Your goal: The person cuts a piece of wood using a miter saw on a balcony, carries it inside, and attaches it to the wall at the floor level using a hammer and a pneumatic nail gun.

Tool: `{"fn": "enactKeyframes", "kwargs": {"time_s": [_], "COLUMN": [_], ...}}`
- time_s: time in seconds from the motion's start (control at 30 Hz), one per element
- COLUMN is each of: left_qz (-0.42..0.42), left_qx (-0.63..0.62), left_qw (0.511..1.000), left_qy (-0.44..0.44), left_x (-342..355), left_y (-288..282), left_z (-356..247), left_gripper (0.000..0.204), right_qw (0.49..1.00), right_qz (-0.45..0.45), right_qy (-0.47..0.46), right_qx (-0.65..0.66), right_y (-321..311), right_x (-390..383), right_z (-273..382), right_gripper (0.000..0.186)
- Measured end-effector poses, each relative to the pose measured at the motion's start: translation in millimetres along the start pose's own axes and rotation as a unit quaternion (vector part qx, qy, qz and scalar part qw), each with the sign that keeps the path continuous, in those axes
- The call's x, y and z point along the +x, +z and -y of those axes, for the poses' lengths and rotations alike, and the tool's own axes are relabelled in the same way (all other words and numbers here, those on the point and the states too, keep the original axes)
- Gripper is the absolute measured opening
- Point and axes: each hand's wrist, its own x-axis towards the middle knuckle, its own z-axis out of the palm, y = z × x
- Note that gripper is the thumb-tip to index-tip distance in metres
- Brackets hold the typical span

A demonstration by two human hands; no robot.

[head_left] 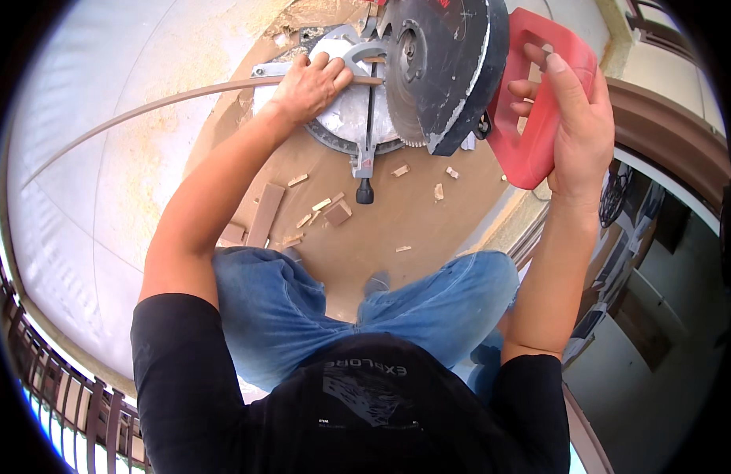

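Observation:
My left hand (311,85) curls over a long, thin brown wooden strip (215,86), holding it down on the round silver table (345,118) of a miter saw. The strip reaches far out to the left, and its right end lies close to the toothed saw blade (402,110). Around the red loop handle (527,162) of the saw, my right hand (578,126) is closed, with fingers passing through the opening. The black saw head (460,71) is tilted in this view and partly covers the blade. Whether the blade spins cannot be told.
Under the saw lies a brown sheet (405,213) with sawdust around it. Several small wood offcuts (338,212) and a flat brown board piece (265,215) lie before my knees. A metal railing (73,411) runs at the lower left; an opening with stored things (626,229) is at right.

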Motion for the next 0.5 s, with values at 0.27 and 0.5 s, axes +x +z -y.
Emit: {"fn": "enactKeyframes", "kwargs": {"time_s": [0.27,0.5], "left_qz": [0.031,0.017], "left_qx": [-0.019,-0.03], "left_qw": [0.999,0.999], "left_qy": [-0.002,0.0], "left_x": [4,3], "left_y": [-5,-5], "left_z": [2,4], "left_gripper": [0.029,0.029], "right_qw": [1.0,0.999], "right_qz": [-0.009,-0.003], "right_qy": [-0.019,-0.027], "right_qx": [0.018,0.017], "right_y": [-2,0], "right_x": [-16,-20], "right_z": [-14,-19], "right_gripper": [0.043,0.044]}}
